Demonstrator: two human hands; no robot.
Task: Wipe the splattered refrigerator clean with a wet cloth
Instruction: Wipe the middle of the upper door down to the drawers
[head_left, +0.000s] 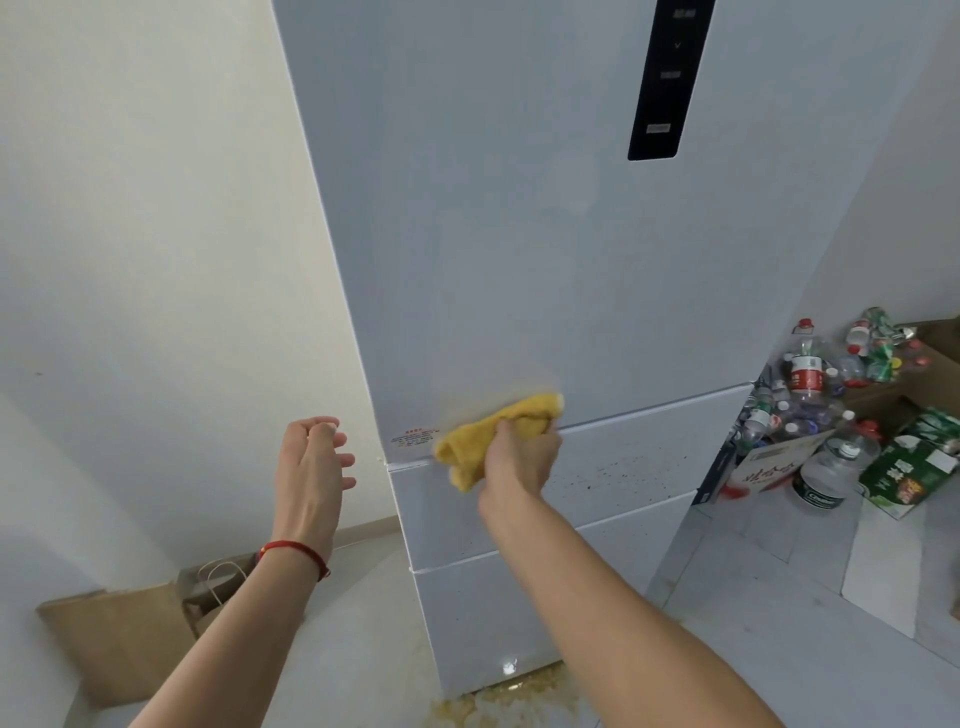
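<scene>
Right hand (522, 451) clamped on bunched yellow cloth (496, 434), pressed to refrigerator (519, 260) front at seam above middle drawer; cloth's long axis slanting lower left to upper right. Left hand (311, 457) held off, fingers loosely curled, empty. Dark specks (623, 467) on drawer, right of cloth.

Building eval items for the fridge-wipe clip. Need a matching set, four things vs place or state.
Things:
1. yellow cloth
2. left hand
3. dark specks
4. plastic bottles

Place or state:
A. heaped on the floor, right of the refrigerator
B. empty, held in the air
C. gripped by the right hand against the door seam
D. scattered on the middle drawer front

Pairs: 1-C, 2-B, 3-D, 4-A
</scene>
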